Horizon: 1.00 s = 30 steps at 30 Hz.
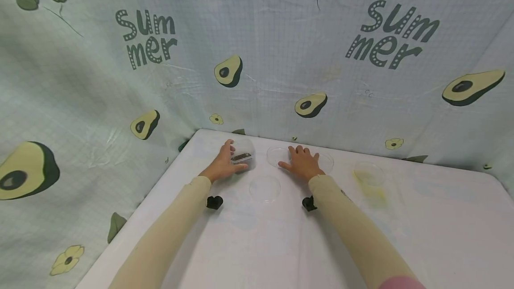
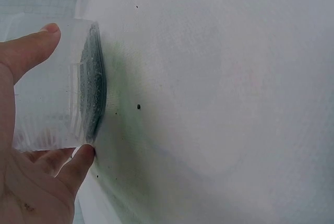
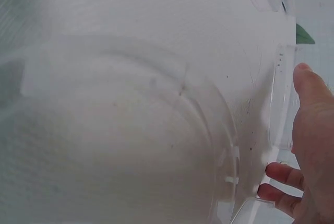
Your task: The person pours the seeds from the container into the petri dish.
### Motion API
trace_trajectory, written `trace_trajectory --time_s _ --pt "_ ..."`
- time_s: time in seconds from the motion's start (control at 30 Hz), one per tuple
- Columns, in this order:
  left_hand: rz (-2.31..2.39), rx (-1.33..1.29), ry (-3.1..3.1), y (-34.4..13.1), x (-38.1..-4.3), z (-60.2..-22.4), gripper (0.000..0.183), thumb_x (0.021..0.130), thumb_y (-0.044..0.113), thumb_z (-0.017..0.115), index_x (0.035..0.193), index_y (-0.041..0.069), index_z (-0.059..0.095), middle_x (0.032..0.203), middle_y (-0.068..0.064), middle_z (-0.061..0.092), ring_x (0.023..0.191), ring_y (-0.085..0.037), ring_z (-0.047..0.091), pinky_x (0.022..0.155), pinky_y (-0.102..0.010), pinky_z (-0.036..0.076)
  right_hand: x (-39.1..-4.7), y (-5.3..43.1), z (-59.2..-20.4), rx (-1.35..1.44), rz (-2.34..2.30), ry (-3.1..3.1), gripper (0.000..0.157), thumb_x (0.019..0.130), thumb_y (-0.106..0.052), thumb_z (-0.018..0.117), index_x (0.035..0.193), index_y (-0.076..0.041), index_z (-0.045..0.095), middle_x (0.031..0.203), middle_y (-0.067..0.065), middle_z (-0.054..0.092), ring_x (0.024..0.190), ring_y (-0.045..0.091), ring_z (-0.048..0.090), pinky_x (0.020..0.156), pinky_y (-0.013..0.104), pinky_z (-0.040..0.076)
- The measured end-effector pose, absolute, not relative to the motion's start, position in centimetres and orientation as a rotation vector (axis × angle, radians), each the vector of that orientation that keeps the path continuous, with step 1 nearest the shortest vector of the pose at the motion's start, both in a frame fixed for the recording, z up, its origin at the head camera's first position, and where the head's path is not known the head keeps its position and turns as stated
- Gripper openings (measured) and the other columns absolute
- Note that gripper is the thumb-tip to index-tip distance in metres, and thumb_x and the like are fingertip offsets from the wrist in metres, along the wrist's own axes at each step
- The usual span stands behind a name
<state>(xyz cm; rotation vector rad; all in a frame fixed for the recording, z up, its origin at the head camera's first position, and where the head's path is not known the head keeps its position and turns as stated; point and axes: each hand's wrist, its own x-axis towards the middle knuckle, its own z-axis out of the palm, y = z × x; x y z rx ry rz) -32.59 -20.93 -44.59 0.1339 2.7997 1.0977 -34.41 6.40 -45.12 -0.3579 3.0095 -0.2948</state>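
Note:
My left hand (image 1: 225, 162) grips a clear plastic container (image 1: 242, 150) from its side, with a thin dark brown layer in it. In the left wrist view the thumb lies across the clear wall (image 2: 44, 98) and the fingers are round the lower side. My right hand (image 1: 303, 163) is spread palm down over the table between two clear round plastic pieces, one on the left (image 1: 276, 157) and one on the right (image 1: 327, 163). In the right wrist view its thumb overlaps a clear shallow plastic piece (image 3: 280, 101); two fingertips show beyond that piece's edge.
Nearer me on the white table (image 1: 257, 244) lies a clear round lid (image 1: 265, 189). Another faint clear disc (image 1: 369, 174) lies to the right, by a yellow stain (image 1: 373, 193). Dark specks dot the surface. A printed cloth wall (image 1: 273, 79) rises behind the table.

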Motion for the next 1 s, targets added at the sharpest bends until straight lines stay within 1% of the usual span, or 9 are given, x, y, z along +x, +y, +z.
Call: trace_trajectory --time_s 0.13,0.27,0.53,0.87,1.0 --pt "1.103 0.142 2.8 -21.01 -32.64 -44.56 0.097 0.085 0.039 0.074 0.151 0.013 0.008 0.146 -0.014 0.031 0.136 -0.034 0.039 0.111 -0.052 0.034 -34.46 6.3 -45.06 -0.337 -0.342 2.992 0.082 0.092 -0.059 0.053 0.153 -0.009 0.027 0.148 0.019 0.038 0.136 0.04 0.035 0.105 0.069 0.032" --pt "1.112 0.132 2.8 -21.02 -32.63 -44.57 0.097 0.084 0.038 0.074 0.151 0.012 0.009 0.146 -0.015 0.031 0.136 -0.035 0.039 0.111 -0.053 0.034 -34.53 6.3 -45.03 -0.329 -0.375 2.99 0.085 0.092 -0.059 0.053 0.154 -0.012 0.022 0.15 0.019 0.037 0.137 0.04 0.035 0.105 0.069 0.033" --pt "1.082 0.15 2.802 -21.03 -32.67 -44.39 0.097 0.085 0.039 0.073 0.151 0.012 0.007 0.147 -0.016 0.031 0.136 -0.034 0.038 0.111 -0.053 0.035 -34.56 6.47 -45.1 -0.336 -0.388 2.991 0.08 0.092 -0.058 0.053 0.152 -0.009 0.03 0.146 0.019 0.039 0.134 0.041 0.036 0.103 0.07 0.033" --pt "1.062 0.158 2.818 -21.05 -32.96 -43.99 0.102 0.082 0.039 0.077 0.153 0.011 0.009 0.146 -0.016 0.035 0.136 -0.033 0.039 0.111 -0.051 0.035 -34.99 6.56 -45.32 -0.315 -0.415 2.984 0.081 0.091 -0.058 0.056 0.152 -0.01 0.03 0.147 0.018 0.039 0.136 0.04 0.035 0.105 0.07 0.032" --pt "1.119 0.151 2.824 -20.4 -32.98 -43.74 0.106 0.079 0.036 0.079 0.154 0.012 0.008 0.147 -0.015 0.036 0.136 -0.033 0.039 0.111 -0.051 0.035 -35.08 6.61 -45.16 -0.314 -0.399 2.987 0.081 0.091 -0.057 0.056 0.151 -0.01 0.031 0.147 0.018 0.039 0.135 0.04 0.036 0.104 0.069 0.033"
